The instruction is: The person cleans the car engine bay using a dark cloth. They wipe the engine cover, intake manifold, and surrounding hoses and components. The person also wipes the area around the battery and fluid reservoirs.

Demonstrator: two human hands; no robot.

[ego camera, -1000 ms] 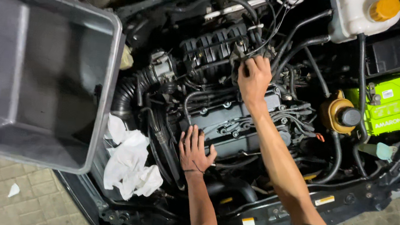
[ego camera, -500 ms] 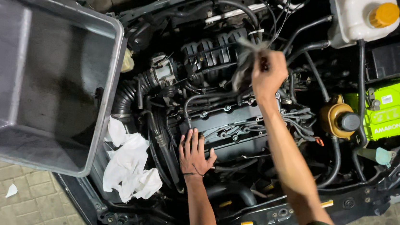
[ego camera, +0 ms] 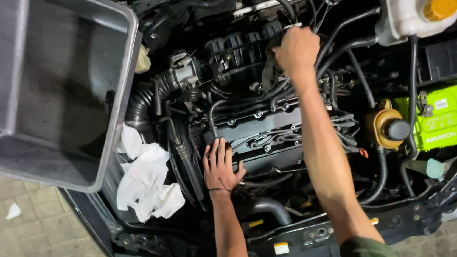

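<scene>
Two hands at work over a car engine

The right hand, upper centre, is clenched around a dark rag against the black intake manifold. The left hand, lower centre, rests flat with fingers spread on the engine cover; white cloths lie to its left.

My left hand flat on the engine cover; right hand gripping a dark rag at the intake manifold.

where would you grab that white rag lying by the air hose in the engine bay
Pinch the white rag at its raised, bunched middle fold, coming straight down from above. It lies loose and crumpled between the grey tub and the ribbed hose, so the sides are crowded.
</scene>
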